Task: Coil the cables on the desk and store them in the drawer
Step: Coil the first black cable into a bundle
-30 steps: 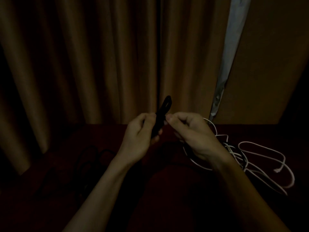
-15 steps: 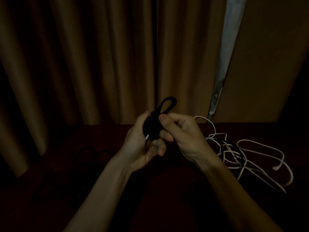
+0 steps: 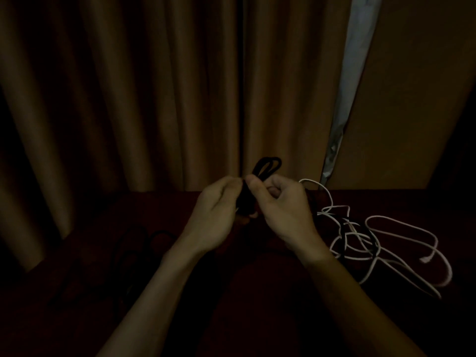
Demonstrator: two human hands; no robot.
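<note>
Both hands are raised above the dark red counter, meeting at the middle of the view around a small black cable bundle. The left hand has its fingers curled round the lower part of the bundle, and the right hand pinches it just beside them, thumb pressed against the cable and the other fingers bent in behind. A narrow doubled loop of the black cable sticks up past the fingertips, tilted to the right. To the right of the right wrist a tangle of white cable lies loose on the counter, with a dark strand running through it and one plug end lying apart on the far right. To the left of the left forearm, dim loops of another black cable rest on the counter; the light is too low to tell more. Brown curtains hang behind, with a pale strip beside a flat brown panel.
</note>
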